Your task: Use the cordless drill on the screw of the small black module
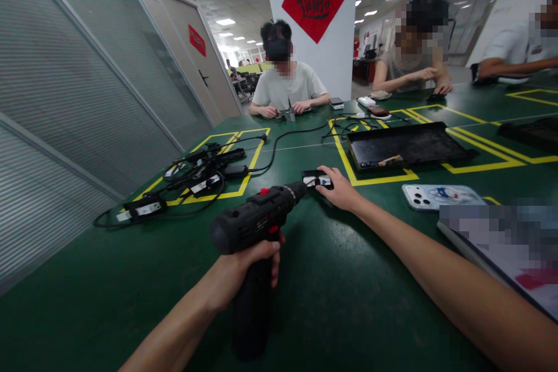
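My left hand (244, 270) is wrapped round the grip of a black cordless screwdriver (257, 218) with a red switch. Its nose points away from me at a small black adapter (314, 178) with a white label, lying on the green table (131, 279). My right hand (340, 189) reaches out and presses down on that adapter, fingers curled over its right end. The tool's tip sits right at the adapter's left end.
A pile of black adapters and cables (196, 171) lies at the left inside yellow tape. A black tray (403, 145) sits beyond my right hand, a phone (436, 195) to its near right. Three other people sit across the table.
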The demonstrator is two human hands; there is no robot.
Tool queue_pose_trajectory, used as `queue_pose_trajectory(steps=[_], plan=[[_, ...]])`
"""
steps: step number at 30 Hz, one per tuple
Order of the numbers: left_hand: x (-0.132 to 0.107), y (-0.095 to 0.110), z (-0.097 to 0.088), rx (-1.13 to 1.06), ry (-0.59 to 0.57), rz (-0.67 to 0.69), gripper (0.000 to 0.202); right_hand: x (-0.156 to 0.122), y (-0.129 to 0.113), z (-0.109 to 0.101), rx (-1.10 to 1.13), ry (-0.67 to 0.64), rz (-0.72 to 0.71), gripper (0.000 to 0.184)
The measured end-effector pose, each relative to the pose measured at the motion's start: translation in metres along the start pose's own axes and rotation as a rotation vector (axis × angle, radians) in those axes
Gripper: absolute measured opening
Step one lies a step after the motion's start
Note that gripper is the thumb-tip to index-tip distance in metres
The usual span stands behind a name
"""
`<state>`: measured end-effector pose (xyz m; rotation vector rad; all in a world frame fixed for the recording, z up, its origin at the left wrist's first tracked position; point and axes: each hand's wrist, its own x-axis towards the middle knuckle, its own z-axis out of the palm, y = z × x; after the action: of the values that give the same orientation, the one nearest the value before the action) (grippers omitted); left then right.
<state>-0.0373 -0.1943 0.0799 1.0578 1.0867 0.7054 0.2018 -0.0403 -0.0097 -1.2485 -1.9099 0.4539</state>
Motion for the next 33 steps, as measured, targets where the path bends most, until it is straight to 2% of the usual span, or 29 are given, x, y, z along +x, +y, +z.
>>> queue_pose_trajectory(steps=[3,10,14,21,27,33], plan=[[-0.0001,0.0014,0.0008,0.009,0.003,0.004,0.02,0.0,-0.0008,-0.0008,0.004,-0.005,0.002,0.049],[-0.0029,0.0082,0.0025,0.05,0.018,-0.058,0.039,0.0001,-0.0014,-0.0026,0.006,-0.014,0.002,0.05],[-0.002,0.0047,0.001,0.043,0.018,-0.045,0.036,0.0,-0.0007,-0.0016,0.005,-0.005,-0.006,0.05],[-0.0007,0.0053,0.0058,0.039,0.047,-0.011,0.02,0.0009,0.0007,0.0004,-0.002,-0.003,-0.009,0.05],[-0.0002,0.0021,-0.0011,0.043,-0.017,-0.002,0.04,0.0,0.001,-0.0001,-0.007,-0.005,-0.002,0.05],[-0.0012,0.0021,0.0017,0.044,0.028,-0.006,0.046,-0.0001,0.0013,0.0,-0.005,-0.007,-0.012,0.051]])
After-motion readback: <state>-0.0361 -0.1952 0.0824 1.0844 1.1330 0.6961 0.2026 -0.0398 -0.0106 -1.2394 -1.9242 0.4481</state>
